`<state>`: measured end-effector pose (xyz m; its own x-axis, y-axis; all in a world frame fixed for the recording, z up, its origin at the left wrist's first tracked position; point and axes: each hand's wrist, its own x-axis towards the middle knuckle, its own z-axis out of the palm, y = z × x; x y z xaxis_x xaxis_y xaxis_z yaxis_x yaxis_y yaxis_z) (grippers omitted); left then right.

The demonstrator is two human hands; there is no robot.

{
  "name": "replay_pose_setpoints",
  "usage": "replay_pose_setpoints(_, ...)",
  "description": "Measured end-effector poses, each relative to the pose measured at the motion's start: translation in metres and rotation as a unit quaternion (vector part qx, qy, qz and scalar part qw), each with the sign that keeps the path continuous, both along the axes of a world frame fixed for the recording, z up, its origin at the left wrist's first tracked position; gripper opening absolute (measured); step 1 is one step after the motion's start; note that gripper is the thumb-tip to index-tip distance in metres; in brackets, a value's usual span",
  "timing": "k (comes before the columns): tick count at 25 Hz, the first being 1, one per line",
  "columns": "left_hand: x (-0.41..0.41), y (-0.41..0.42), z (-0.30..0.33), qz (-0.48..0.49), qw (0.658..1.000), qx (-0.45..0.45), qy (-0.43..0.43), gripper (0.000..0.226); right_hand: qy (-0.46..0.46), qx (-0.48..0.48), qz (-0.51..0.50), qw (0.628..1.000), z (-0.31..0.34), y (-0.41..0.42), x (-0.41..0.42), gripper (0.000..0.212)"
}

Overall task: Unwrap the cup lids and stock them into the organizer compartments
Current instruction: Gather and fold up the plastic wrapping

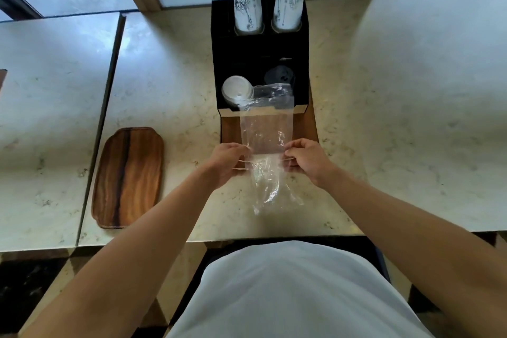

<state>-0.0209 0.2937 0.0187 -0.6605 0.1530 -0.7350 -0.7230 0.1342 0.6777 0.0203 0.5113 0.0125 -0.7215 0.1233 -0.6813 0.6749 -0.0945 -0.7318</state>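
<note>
— Pinching the clear plastic sleeve at both edges: left hand and right hand each have fingers closed on it.

— And the lids?

— White lids sit in the organizer's front-left compartment, dark ones front-right — probably. The sleeve's far end drapes over them; pulling could drag lids onto the counter.

Wooden tray lies flat on marble counter, well left of the grip; two paper-cup stacks stand beyond it.

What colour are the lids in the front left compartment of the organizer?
White lids, seen best in the head view.
</note>
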Motion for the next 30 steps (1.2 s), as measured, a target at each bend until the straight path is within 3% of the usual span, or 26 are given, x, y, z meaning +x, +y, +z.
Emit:
replay_pose_setpoints(7,0.006,-0.009,-0.003,0.0,1.0,-0.008,0.016,0.016,0.013,0.033,0.049,0.998,0.0,-0.001,0.002,0.006)
replay_pose_setpoints(11,0.004,-0.01,-0.005,0.105,0.991,0.061,-0.052,0.034,0.043,-0.066,0.043,0.996,0.0,-0.001,0.004,0.023)
replay_pose_setpoints(14,0.002,-0.011,-0.003,0.132,0.981,0.101,-0.099,0.031,0.024,-0.094,0.023,0.995,-0.003,-0.003,0.004,0.026)
replay_pose_setpoints(17,0.003,-0.009,0.001,0.148,0.974,0.116,-0.123,0.027,0.038,-0.075,0.057,0.995,-0.003,-0.001,0.007,0.034)
replay_pose_setpoints(21,0.008,-0.006,0.006,0.167,0.966,0.123,-0.153,0.031,0.091,-0.009,0.185,0.979,-0.002,-0.001,0.011,0.035)
replay_pose_setpoints(25,0.012,-0.011,0.002,0.095,0.984,0.088,-0.124,0.033,0.097,0.017,0.136,0.986,-0.006,-0.006,0.005,0.017)
replay_pose_setpoints(27,0.013,-0.015,-0.003,0.084,0.987,0.106,-0.085,0.045,0.086,0.023,0.133,0.987,-0.007,-0.005,0.004,0.016)
replay_pose_setpoints(30,0.013,-0.02,-0.007,0.029,0.987,0.157,-0.036,0.085,0.068,0.011,0.135,0.988,-0.008,-0.004,0.005,0.015)
